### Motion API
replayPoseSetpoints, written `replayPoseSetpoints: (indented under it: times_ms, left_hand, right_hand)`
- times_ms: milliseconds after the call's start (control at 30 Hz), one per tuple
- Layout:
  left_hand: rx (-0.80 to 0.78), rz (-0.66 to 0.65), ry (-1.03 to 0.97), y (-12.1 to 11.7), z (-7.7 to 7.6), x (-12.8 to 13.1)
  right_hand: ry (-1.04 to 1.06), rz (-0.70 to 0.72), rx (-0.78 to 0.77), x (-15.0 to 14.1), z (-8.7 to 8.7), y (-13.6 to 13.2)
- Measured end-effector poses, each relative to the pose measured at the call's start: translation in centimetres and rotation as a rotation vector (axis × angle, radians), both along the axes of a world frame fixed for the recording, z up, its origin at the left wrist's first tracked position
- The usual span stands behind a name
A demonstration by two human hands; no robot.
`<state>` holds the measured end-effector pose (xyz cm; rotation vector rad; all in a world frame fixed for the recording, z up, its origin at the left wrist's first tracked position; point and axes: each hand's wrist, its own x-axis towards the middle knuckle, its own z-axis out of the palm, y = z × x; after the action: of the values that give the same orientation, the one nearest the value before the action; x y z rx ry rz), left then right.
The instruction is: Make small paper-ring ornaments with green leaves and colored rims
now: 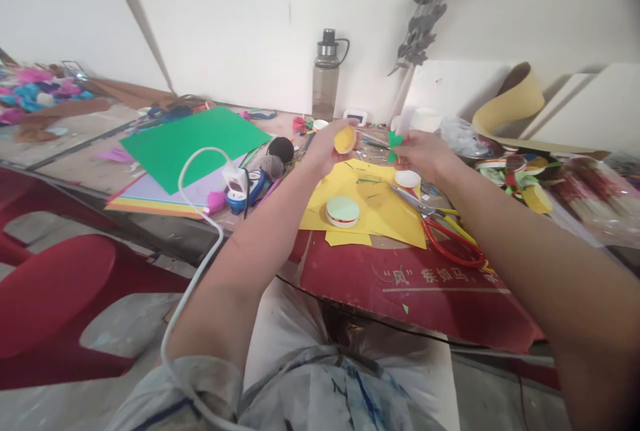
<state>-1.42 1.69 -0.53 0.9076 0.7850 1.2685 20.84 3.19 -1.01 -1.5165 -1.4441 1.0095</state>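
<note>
Left hand grips yellow disc around its edge, likely leaving the face exposed; right hand pinches green paper piece, apart from it. Yellow sheet nearer the body probably catches snippets.

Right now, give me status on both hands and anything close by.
Left hand holding yellow-faced round piece. Right hand holding green piece. Scissors lying partly on yellow sheet, beside right forearm in view.

Sheet on board; disc on sheet's near part; scissors across sheet's right edge. Small piece in left hand, paper scrap in right hand, near sheet's far edge. Bottle behind, by wall. Paper stack left; stool farther left, nearer.
</note>
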Motion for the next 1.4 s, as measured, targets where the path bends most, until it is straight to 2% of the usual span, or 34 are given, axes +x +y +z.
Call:
replayPoseSetpoints:
  times_ms: [67, 167, 333, 533, 700, 833, 967, 1067, 1100, 1167, 1267, 1400]
  left_hand:
    - [0.005, -0.062, 0.037, 0.0, -0.8, 0.6]
    - [-0.007, -0.085, 0.096, -0.3, -1.3, 1.0]
    - [0.155, -0.150, 0.244, -1.2, -1.3, 1.0]
    - [0.289, -0.179, 0.422, -1.9, -1.3, 1.5]
    - [0.379, -0.108, 0.590, -2.5, -1.2, 2.1]
    - [0.407, -0.066, 0.666, -2.8, -1.2, 2.4]
    - [0.370, 0.031, 0.677, -2.2, -1.5, 2.1]
    - [0.404, 0.222, 0.692, -1.5, -1.5, 1.5]
    - [0.445, 0.280, 0.700, -1.3, -1.4, 1.3]
    - [0.476, 0.312, 0.696, -1.3, -1.2, 1.1]
    - [0.395, 0.213, 0.542, -1.8, -0.6, 1.1]
    - [0.314, 0.070, 0.424, -2.7, -0.2, 1.7]
  right_hand:
    - [0.050, -0.005, -0.028, -0.3, 0.1, -1.2]
    - [0.094, -0.008, -0.018, -0.8, 0.4, -3.2]
    - [0.149, 0.029, 0.026, -1.7, 0.1, -5.5]
    - [0.132, 0.070, 0.148, -2.2, -1.6, -6.2]
    - [0.134, 0.061, 0.152, -2.5, -2.9, -6.3]
    - [0.090, 0.030, 0.210, -2.2, -3.3, -6.3]
    - [0.061, -0.112, 0.360, -1.0, -2.9, -6.5]
    - [0.044, -0.173, 0.520, 0.1, -2.6, -6.4]
    - [0.072, -0.187, 0.557, 0.4, -2.5, -6.3]
    - [0.174, -0.212, 0.603, 1.0, -2.4, -6.0]
    - [0.290, -0.223, 0.634, 1.5, -2.4, -5.5]
    - [0.275, -0.148, 0.614, 1.6, -2.3, -5.5]
